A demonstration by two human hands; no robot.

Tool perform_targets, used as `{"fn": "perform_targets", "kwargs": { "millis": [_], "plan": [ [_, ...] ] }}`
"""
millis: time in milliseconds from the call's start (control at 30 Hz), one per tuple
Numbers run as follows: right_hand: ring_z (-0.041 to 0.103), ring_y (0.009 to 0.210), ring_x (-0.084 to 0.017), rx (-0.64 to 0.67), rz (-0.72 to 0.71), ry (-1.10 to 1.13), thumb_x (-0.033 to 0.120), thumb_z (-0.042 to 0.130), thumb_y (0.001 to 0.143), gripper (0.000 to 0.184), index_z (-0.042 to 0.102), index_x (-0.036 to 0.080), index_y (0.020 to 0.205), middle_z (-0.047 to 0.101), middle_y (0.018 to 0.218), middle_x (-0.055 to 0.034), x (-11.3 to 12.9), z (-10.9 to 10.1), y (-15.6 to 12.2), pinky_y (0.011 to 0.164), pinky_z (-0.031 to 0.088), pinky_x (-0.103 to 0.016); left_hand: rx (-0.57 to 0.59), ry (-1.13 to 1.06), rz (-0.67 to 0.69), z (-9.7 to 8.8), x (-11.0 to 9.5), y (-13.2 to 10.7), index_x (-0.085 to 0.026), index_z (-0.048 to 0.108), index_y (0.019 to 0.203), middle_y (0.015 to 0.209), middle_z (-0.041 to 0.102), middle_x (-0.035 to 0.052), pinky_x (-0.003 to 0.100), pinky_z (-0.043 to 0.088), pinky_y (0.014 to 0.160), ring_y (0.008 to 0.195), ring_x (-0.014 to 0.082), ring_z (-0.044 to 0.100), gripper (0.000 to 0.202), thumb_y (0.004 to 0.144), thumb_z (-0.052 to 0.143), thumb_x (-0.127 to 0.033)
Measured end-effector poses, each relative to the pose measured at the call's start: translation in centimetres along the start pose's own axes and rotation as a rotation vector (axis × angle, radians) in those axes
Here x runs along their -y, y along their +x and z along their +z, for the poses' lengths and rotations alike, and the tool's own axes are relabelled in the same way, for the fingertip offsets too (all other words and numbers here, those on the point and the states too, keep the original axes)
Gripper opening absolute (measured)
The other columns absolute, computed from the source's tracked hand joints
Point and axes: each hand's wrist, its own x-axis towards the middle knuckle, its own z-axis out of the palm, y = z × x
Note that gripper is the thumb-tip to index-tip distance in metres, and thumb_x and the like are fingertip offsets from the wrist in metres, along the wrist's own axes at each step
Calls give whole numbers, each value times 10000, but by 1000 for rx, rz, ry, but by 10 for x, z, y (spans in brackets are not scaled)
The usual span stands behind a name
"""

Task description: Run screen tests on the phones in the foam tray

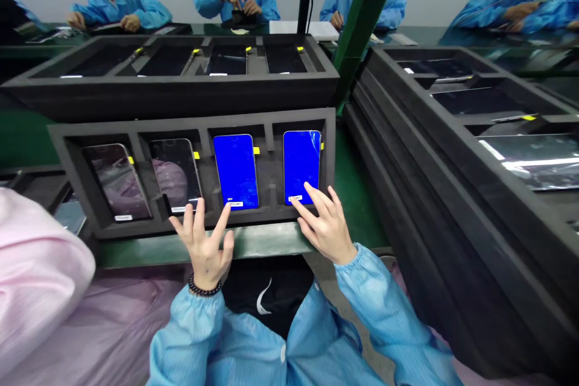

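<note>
A black foam tray [266, 178] at the table's near edge holds several smartphones in separate compartments. Two show bright blue screens: the third smartphone [236, 169] and the rightmost smartphone [302, 163]. Dark screens show on the leftmost smartphone [115, 184] and the second smartphone [172, 172]. With fingers spread, my left hand [208, 247] has its index finger at the lower edge of the third phone. My right hand [325, 223], fingers apart too, reaches over the lower part of the rightmost phone. Yellow tabs and white labels mark the phones.
Behind stands another foam tray [181, 93] of dark phones. Stacked foam trays [407, 151] rise on the right, phones in the top one. A green post [362, 18] slants up behind. Several people in blue smocks sit across; pink fabric [40, 253] is at left.
</note>
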Motion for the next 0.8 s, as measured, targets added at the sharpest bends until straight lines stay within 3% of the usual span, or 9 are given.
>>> {"fn": "perform_targets", "kwargs": {
  "millis": [100, 267, 400, 500, 600, 700, 800],
  "plan": [
    [554, 1344, -242, 14, 22, -14, 191, 535, 993, 410, 607, 245, 1393, 544, 1519, -122, 0, -1, 1, 1204, 386, -523, 16, 3, 12, 1, 1, 2, -397, 388, 1560, 1714, 182, 38, 722, 35, 1242, 1573, 379, 175, 687, 934, 568, -180],
    [525, 1366, -250, -35, 61, 33, 240, 483, 1002, 461, 526, 174, 1457, 529, 1525, -150, -1, 1, -3, 1191, 413, -507, -99, -42, -29, 4, 3, -7, -325, 342, 1594, 1708, 201, 69, 664, 96, 1272, 1571, 361, 196, 694, 939, 540, -210],
    [514, 1375, -260, -25, 77, 52, 228, 477, 993, 441, 559, 169, 1422, 519, 1528, -156, -3, 2, -4, 1188, 417, -508, -77, -90, -83, -2, 1, 0, -320, 361, 1586, 1680, 283, 95, 637, 165, 1269, 1552, 360, 254, 663, 953, 529, -213],
    [517, 1372, -262, -49, 95, 77, 223, 472, 997, 417, 578, 172, 1397, 534, 1506, -161, -5, 3, -3, 1162, 442, -505, -53, -192, -104, -9, 2, 38, -260, 435, 1543, 1524, 516, 131, 545, 335, 1229, 1466, 311, 425, 578, 971, 495, -200],
    [528, 1362, -263, -50, 124, 108, 235, 451, 1011, 397, 584, 184, 1381, 521, 1517, -160, -7, 4, -3, 1146, 452, -516, 36, -208, 62, -11, 7, 97, -211, 539, 1459, 1423, 609, 124, 487, 375, 1214, 1409, 275, 487, 487, 979, 459, -209],
    [555, 1327, -260, -59, 133, 140, 248, 424, 1025, 384, 588, 184, 1366, 512, 1523, -160, -8, 5, -3, 1139, 450, -520, 100, -108, 110, -1, 8, 146, -157, 586, 1404, 1374, 638, 128, 503, 355, 1219, 1378, 285, 508, 479, 959, 423, -227],
    [572, 1298, -258, -72, 136, 159, 258, 408, 1034, 382, 587, 177, 1361, 527, 1504, -164, -10, 5, -3, 1124, 454, -507, 114, 8, 44, 10, 3, 165, -95, 619, 1328, 1334, 632, 173, 566, 229, 1256, 1362, 335, 495, 487, 895, 431, -211]
  ]
}}
